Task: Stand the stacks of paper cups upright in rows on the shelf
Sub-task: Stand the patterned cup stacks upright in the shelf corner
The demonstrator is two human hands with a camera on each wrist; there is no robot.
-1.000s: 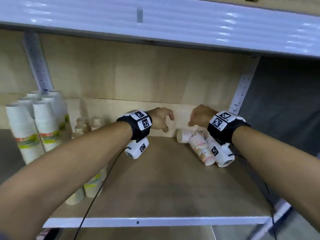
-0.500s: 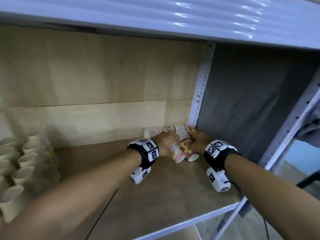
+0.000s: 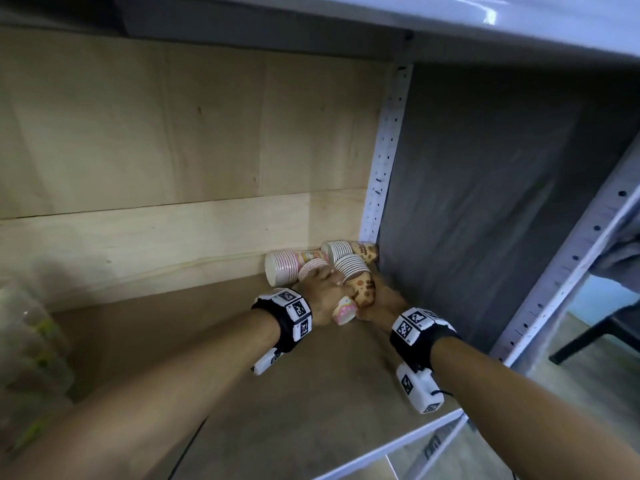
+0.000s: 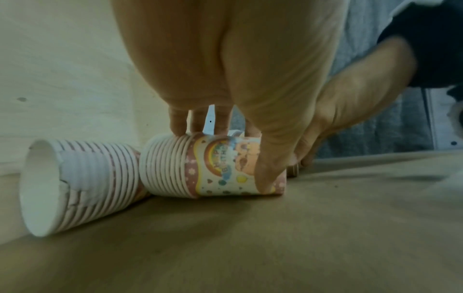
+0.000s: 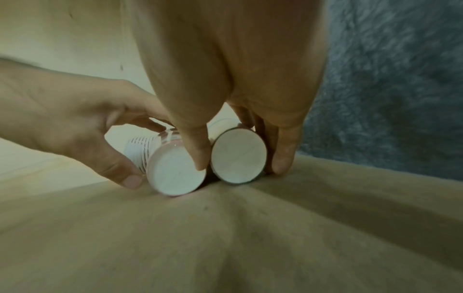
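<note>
Several short stacks of paper cups lie on their sides in the shelf's back right corner. My left hand (image 3: 322, 296) grips a pink birthday-print stack (image 4: 213, 170) from above, thumb on its near side, fingers over the far side. Right beside it my right hand (image 3: 381, 301) grips a brown-print stack (image 3: 360, 284), whose white base (image 5: 238, 158) faces the wrist camera. Both held stacks still touch the shelf board (image 3: 277, 393). Another pink stack (image 3: 282, 268) and another brown stack (image 3: 351, 251) lie behind, against the back wall.
Upright wrapped cup stacks (image 3: 31, 341) stand blurred at the far left. A white perforated post (image 3: 384, 161) and a grey fabric side wall (image 3: 485, 202) close the right side. The upper shelf (image 3: 346, 15) hangs low overhead. The white front edge (image 3: 398, 441) runs below my right wrist.
Both hands went from hovering empty above the shelf down into the right corner and closed round one lying stack each. The head view swung right, away from the upright stacks.
</note>
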